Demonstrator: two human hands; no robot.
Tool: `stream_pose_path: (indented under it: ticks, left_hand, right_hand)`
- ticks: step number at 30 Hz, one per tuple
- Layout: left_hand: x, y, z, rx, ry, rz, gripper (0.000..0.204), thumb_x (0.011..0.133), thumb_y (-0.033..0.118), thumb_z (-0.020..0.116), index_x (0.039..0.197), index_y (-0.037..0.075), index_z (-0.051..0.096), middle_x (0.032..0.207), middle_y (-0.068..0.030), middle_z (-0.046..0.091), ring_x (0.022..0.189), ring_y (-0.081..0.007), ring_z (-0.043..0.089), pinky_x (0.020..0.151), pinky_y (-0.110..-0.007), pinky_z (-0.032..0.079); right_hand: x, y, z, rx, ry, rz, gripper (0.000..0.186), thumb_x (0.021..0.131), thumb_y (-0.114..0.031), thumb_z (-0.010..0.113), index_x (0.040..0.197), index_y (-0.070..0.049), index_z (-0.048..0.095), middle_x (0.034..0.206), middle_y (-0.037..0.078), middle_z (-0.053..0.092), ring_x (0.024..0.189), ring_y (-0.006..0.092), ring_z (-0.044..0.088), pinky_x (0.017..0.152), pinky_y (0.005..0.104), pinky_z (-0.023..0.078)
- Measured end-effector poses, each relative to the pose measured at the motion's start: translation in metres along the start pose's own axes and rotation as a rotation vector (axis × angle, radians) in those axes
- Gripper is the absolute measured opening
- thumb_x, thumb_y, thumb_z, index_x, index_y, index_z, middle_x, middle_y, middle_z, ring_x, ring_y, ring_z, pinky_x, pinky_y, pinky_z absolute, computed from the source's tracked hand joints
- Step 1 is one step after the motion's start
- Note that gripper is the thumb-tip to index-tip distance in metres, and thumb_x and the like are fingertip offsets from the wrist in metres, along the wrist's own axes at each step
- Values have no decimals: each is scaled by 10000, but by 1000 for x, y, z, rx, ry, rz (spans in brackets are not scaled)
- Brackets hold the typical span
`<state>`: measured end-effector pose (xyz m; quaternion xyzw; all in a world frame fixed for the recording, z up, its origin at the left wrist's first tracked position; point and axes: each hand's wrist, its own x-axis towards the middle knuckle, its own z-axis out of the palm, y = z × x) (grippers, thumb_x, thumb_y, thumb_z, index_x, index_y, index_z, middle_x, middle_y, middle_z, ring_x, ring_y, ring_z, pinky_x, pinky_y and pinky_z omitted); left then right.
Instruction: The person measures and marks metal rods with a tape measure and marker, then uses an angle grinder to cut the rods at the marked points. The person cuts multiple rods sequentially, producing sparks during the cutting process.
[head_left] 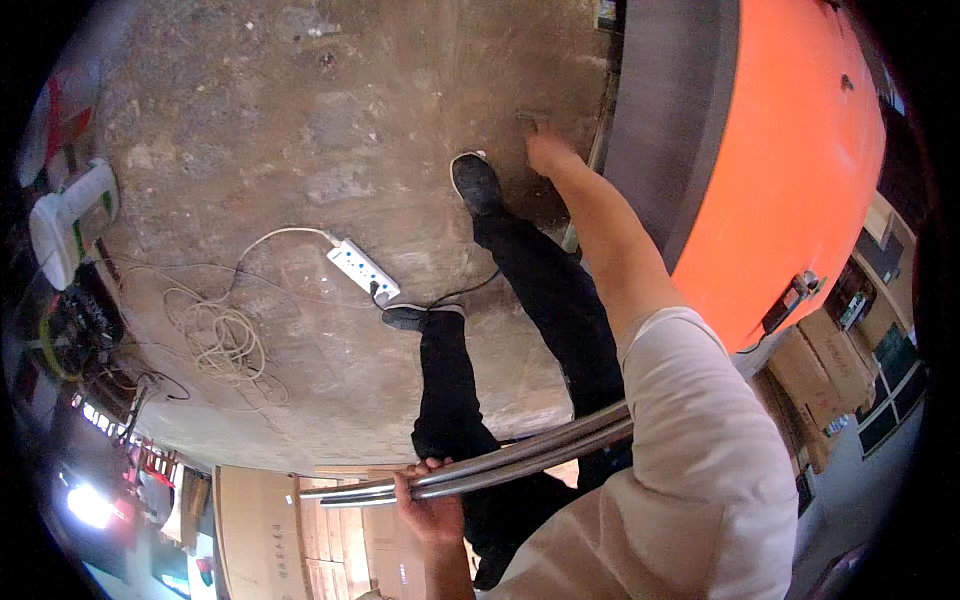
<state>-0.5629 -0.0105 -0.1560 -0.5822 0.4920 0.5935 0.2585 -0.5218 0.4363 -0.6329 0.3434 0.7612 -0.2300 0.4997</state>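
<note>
My left hand (430, 508) is wrapped round a bundle of long, shiny metal tubes (530, 455). The tubes run from beyond that hand across my legs, and my right upper arm hides their other end. Stretched far out, my right hand (548, 152) is down by the floor (330, 110), past my forward shoe (476, 182). Its fingers look closed at a small dark thing near the fingertips, too small to name. Beside that arm stands a large machine or cabinet with an orange panel (800, 170) and a dark grey edge (665, 120).
A white power strip (362, 270) with a black plug lies by my other shoe (405, 318). Its pale cable (225, 345) is tangled on the floor at left. A white plastic jug (72, 225) is at far left. Cardboard boxes (262, 535) stand low left and more cartons (815, 370) at right.
</note>
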Motion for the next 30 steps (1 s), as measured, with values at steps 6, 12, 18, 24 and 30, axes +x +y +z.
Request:
stream_pose_path:
  ticks: [6,12,18,24,30]
  left_hand:
    - [43,19,-3,11,-13,-50,397,1153,418,565,1005,68,682,998,-110,705,1082,-286,675,1127,-524,491]
    - [10,48,9,30,-152,-18,333,1149,347,561,991,69,653,983,-81,699,1103,-312,659,1134,-583,480]
    - [-56,83,39,93,-355,-26,259,1112,298,614,988,78,672,991,-100,721,1157,-343,671,1166,-621,464]
    - [-110,111,123,185,-495,28,190,1083,235,640,1001,68,678,1055,-117,714,1162,-357,656,1204,-635,429]
    - [-180,127,217,211,-608,117,218,1104,250,618,1082,37,660,1164,-207,721,1273,-408,625,1252,-651,396]
  right_hand:
    - [30,14,10,-130,198,65,434,1141,-188,463,1550,-123,591,1747,218,329,1595,421,373,1196,621,478]
    - [-109,-19,-39,492,793,-388,170,1016,-160,638,1079,-23,717,1296,271,642,1169,461,655,1003,536,555]
    - [-334,68,-144,906,1200,-245,178,1102,-194,663,1158,-30,707,1249,144,629,1199,297,659,998,408,547]
    - [-346,227,-73,775,1188,542,345,1136,-215,575,1451,-100,657,1240,188,638,1155,371,647,969,447,566]
    - [-330,239,-66,608,820,607,597,1027,-299,744,1590,-185,583,1748,197,391,1518,437,468,1239,608,396]
